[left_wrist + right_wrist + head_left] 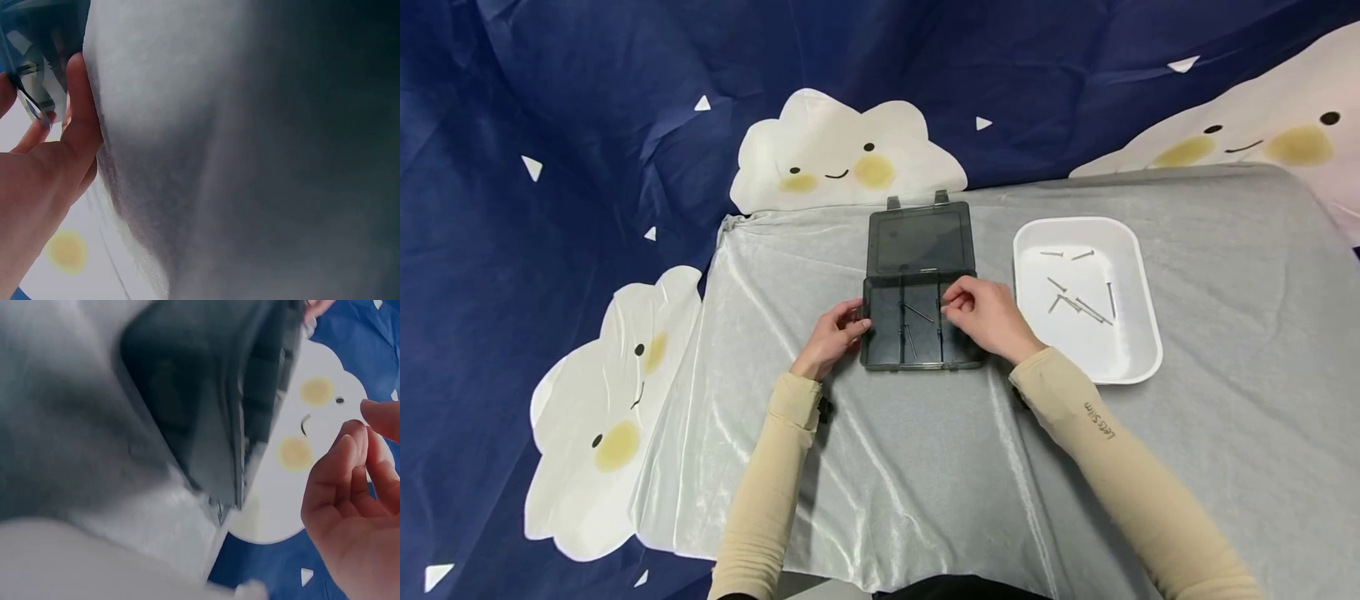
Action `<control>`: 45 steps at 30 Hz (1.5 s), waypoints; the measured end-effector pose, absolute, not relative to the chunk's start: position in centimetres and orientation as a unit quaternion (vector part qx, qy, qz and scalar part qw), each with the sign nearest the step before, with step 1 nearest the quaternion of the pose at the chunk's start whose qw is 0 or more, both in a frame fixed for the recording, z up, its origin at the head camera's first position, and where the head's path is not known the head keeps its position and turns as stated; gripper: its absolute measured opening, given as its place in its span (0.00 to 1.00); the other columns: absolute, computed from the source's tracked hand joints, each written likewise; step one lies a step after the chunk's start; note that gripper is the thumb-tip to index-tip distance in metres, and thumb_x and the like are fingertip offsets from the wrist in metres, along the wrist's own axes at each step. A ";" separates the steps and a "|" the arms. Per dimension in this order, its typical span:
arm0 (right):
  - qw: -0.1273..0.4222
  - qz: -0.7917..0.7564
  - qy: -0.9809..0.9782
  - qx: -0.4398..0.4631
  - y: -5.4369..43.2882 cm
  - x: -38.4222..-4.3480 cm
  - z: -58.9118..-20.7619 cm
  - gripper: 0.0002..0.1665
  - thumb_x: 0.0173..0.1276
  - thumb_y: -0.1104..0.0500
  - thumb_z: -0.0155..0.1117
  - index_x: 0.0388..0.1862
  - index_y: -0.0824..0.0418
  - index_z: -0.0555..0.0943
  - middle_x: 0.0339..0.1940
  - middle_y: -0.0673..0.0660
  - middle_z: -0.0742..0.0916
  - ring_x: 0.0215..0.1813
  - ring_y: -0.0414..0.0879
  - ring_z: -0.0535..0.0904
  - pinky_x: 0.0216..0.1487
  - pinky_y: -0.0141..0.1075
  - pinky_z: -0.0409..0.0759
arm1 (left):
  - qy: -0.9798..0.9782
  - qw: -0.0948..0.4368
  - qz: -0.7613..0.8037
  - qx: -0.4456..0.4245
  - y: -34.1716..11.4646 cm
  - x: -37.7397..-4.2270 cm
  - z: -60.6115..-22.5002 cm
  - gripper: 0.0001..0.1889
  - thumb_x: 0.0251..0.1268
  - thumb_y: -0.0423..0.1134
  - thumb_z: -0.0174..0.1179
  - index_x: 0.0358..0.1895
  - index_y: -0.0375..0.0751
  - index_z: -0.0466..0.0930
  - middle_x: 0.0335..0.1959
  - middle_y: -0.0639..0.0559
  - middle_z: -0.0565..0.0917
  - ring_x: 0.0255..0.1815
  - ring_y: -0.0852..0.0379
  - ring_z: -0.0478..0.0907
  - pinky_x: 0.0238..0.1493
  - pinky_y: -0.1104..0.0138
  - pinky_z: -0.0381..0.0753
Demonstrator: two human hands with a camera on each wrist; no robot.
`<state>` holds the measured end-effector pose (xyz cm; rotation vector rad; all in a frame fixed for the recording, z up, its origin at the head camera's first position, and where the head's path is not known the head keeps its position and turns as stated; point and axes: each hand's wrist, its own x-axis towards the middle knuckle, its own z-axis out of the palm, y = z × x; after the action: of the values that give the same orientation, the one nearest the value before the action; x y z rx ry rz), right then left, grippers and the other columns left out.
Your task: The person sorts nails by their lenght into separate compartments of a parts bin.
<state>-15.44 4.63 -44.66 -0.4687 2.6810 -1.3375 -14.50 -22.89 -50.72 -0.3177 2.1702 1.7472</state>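
Observation:
A dark see-through organizer box (881, 323) lies on the grey cloth with its lid (921, 239) raised at the back. Inside, thin dividers part it, and two screws (918, 313) lie in the middle compartment. My left hand (833, 336) grips the box's left side, thumb at the rim; the left wrist view shows its fingers along the box wall (47, 37). Over the box's right compartment, my right hand (988, 315) has thumb and fingertips drawn together. In the right wrist view no screw shows at those fingertips (355, 429); I cannot tell whether they pinch one.
A white plastic tray (1150, 333) stands right of the box, close to the right forearm, with several screws (1078, 307) scattered in it. Behind the cloth-covered table (925, 467) hangs a dark blue fabric (625, 50) printed with white clouds.

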 end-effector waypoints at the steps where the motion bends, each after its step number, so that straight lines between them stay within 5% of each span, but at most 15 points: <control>1: 0.051 -0.443 0.882 -0.150 5.0 -15.5 -44.5 0.07 0.64 0.62 0.61 0.39 0.62 0.82 0.32 0.57 0.86 0.34 0.46 0.78 0.39 0.36 0.74 | 0.763 0.169 0.614 -0.112 -22.9 -14.5 -50.7 0.26 0.68 0.35 0.60 0.69 0.45 0.68 0.55 0.42 0.75 0.42 0.58 0.74 0.36 0.69 0.78; 9: 0.002 -0.448 0.887 -0.108 8.3 -15.8 -44.2 0.08 0.66 0.61 0.62 0.39 0.65 0.82 0.32 0.61 0.86 0.33 0.45 0.78 0.36 0.28 0.71 | 0.766 0.176 0.607 -0.113 -23.0 -14.4 -50.7 0.27 0.68 0.37 0.60 0.69 0.46 0.67 0.57 0.42 0.75 0.44 0.57 0.75 0.38 0.68 0.78; 19: -0.034 -0.420 0.906 -0.032 13.0 -15.6 -44.4 0.10 0.63 0.63 0.58 0.40 0.66 0.83 0.33 0.61 0.86 0.27 0.24 0.68 0.37 0.26 0.67 | 0.761 0.177 0.614 -0.116 -22.8 -14.5 -50.5 0.27 0.68 0.36 0.60 0.69 0.46 0.67 0.58 0.41 0.75 0.45 0.57 0.75 0.39 0.68 0.79; 27: -0.009 -0.362 0.932 -0.009 16.4 -15.3 -45.3 0.12 0.62 0.63 0.57 0.41 0.69 0.80 0.34 0.64 0.83 0.36 0.51 0.73 0.39 0.37 0.66 | 0.757 0.184 0.617 -0.116 -23.0 -14.6 -50.8 0.28 0.68 0.37 0.60 0.70 0.47 0.67 0.59 0.40 0.74 0.48 0.54 0.75 0.42 0.65 0.80; 45: 0.044 -0.271 0.961 -0.021 18.4 -15.6 -47.8 0.16 0.59 0.67 0.53 0.44 0.77 0.76 0.40 0.75 0.77 0.47 0.70 0.71 0.52 0.59 0.67 | 0.761 0.175 0.613 -0.117 -22.8 -14.4 -50.7 0.27 0.68 0.35 0.59 0.69 0.45 0.67 0.57 0.41 0.75 0.45 0.56 0.76 0.39 0.68 0.80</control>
<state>-15.64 18.37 -47.83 -0.0646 2.9391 -0.8291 -14.43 -22.85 -50.70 -0.3326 2.1576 1.7380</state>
